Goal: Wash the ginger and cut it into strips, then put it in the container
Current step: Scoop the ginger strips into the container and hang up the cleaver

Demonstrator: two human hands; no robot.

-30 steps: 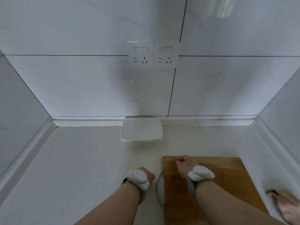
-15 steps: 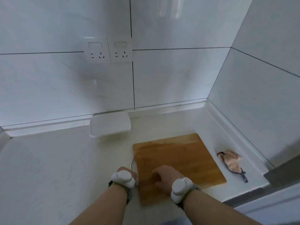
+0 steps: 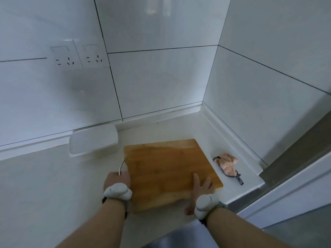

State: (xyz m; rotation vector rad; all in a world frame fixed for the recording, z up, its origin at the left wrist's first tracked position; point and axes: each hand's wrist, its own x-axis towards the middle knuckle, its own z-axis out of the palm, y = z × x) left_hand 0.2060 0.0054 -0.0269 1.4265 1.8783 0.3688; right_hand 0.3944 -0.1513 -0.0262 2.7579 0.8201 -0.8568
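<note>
One cutting board (image 3: 166,169), one white container (image 3: 93,142), two wall sockets (image 3: 75,56) (side by side), one pink cloth (image 3: 226,164), two hands (image 3: 116,180).

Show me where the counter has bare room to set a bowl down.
Widest bare patch: the white counter left of the wooden cutting board, in front of the white lidded plastic container. A smaller patch lies behind the board, up to the wall. Crowded: the right strip, where a pink scrubbing cloth lies between board and wall.
</note>
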